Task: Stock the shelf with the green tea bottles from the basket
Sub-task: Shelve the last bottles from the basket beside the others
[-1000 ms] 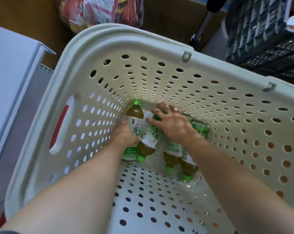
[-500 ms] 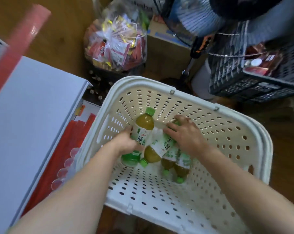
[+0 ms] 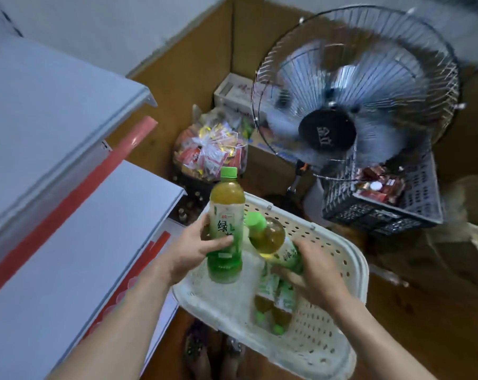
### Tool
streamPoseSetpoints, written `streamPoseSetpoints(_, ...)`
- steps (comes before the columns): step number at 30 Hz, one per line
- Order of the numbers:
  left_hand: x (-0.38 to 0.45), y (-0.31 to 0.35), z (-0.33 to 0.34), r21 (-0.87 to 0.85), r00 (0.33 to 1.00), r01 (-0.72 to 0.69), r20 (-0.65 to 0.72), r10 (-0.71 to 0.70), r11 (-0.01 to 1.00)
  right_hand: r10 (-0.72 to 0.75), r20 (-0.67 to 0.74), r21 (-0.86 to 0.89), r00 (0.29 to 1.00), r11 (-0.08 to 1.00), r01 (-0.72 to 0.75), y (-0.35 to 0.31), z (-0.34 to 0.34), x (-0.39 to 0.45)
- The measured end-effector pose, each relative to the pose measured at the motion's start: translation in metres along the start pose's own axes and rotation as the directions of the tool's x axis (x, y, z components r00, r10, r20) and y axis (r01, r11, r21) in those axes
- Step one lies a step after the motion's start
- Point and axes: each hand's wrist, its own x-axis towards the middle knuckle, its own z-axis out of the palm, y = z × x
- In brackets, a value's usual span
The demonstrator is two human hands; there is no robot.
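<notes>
Left hand [image 3: 189,252] wraps an upright green tea bottle [image 3: 226,229] above the basket [image 3: 353,259] — right hand [image 3: 318,270] grasps a tilted second bottle [image 3: 272,241], cap toward ten o'clock; shelf [image 3: 67,242] at nine o'clock.

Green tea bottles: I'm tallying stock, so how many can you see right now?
4. One upright in the left hand, at; one tilted in the right hand, at; two lying in the basket, at and. More may be hidden beneath.

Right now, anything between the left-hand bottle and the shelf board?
Head view: only the left hand gripping the upright bottle; past its knuckles the gap to the lower shelf board is bare air.
</notes>
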Motion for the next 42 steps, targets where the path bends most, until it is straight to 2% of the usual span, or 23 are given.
streamPoseSetpoints(4, -0.038, 0.039, 0.012, 0.006, 0.987, -0.155, -0.049, 0.155, 0.988, 0.045, -0.169, 0.322, 0.985, 0.947, 0.012, -0.059, -0.016, -0.007)
streamPoseSetpoints(6, -0.057, 0.054, 0.015, 0.009, 0.969, -0.222, -0.105, 0.222, 0.975, 0.073, -0.207, 0.454, 0.976, 0.890, 0.030, -0.087, -0.024, -0.004)
streamPoseSetpoints(10, -0.095, 0.077, 0.016, -0.019, 0.918, -0.342, -0.220, 0.330, 0.940, 0.082, -0.300, 0.610, 0.950, 0.783, 0.124, -0.137, -0.038, -0.004)
streamPoseSetpoints(19, -0.190, 0.107, -0.026, 0.083, 0.773, -0.525, -0.370, 0.515, 0.847, -0.091, -0.386, 0.622, 0.918, 0.710, 0.332, -0.252, -0.070, -0.030)
streamPoseSetpoints(26, -0.266, 0.106, -0.088, 0.172, 0.655, -0.556, -0.511, 0.556, 0.813, -0.225, -0.450, 0.573, 0.864, 0.669, 0.473, -0.351, -0.061, -0.057)
streamPoseSetpoints(33, -0.326, 0.097, -0.122, 0.237, 0.547, -0.564, -0.611, 0.573, 0.791, -0.284, -0.429, 0.603, 0.858, 0.617, 0.505, -0.416, -0.038, -0.073)
streamPoseSetpoints(38, -0.357, 0.086, -0.144, 0.275, 0.396, -0.604, -0.711, 0.581, 0.748, -0.400, -0.397, 0.583, 0.826, 0.585, 0.563, -0.455, -0.018, -0.069)
streamPoseSetpoints(42, -0.374, 0.071, -0.157, 0.338, 0.271, -0.590, -0.772, 0.575, 0.733, -0.497, -0.312, 0.630, 0.810, 0.531, 0.568, -0.482, -0.002, -0.060)
